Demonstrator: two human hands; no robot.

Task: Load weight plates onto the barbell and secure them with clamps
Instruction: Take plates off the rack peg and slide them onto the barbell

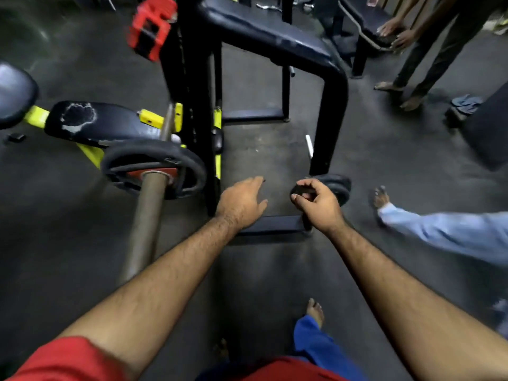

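A: Right hand [319,204] is curled on a small plate [334,187] being reached for on the floor; left hand [242,204] is spread, empty. Grip looks thin — plate could be dropped near bare feet.

B: Count?

A: One bar [144,229], one loaded plate [154,167] unclamped, one red clamp [151,26] beyond.

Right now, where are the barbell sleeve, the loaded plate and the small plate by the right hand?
barbell sleeve [145,226]: head view, mid-shaft.
loaded plate [189,171]: head view, right rim.
small plate [339,185]: head view, upper face.
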